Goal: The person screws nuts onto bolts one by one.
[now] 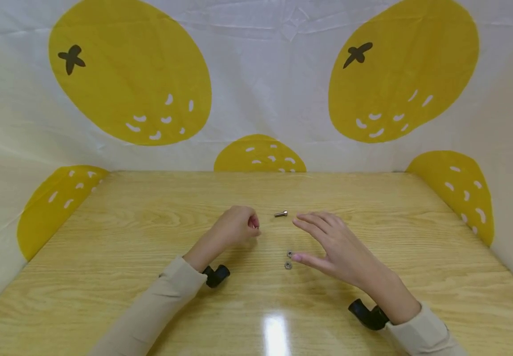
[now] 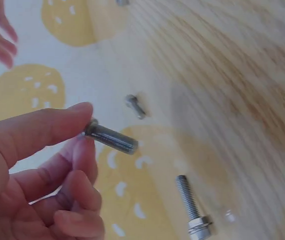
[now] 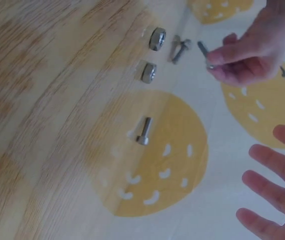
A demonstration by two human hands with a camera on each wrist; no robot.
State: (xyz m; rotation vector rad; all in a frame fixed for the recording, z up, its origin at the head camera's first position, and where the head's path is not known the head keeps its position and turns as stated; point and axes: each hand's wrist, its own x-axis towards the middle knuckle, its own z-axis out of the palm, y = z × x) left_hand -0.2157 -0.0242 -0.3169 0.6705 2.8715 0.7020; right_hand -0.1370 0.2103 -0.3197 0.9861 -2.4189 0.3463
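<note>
My left hand hovers above the table and pinches a bolt by its head end, between thumb and forefinger. Its threaded shank points away from the fingertips in the left wrist view. My right hand is held over the table with fingers spread, and it grips nothing. Between the hands lie a socket-head bolt and two hex nuts, the far nut close to my right thumb tip and the near nut just below. Another bolt with a nut or washer lies near the left hand, hidden in the head view.
The wood-grain table meets a pale cloth with yellow fruit prints at the back and sides. A black wrist-worn piece sits under the left wrist and another black piece under the right.
</note>
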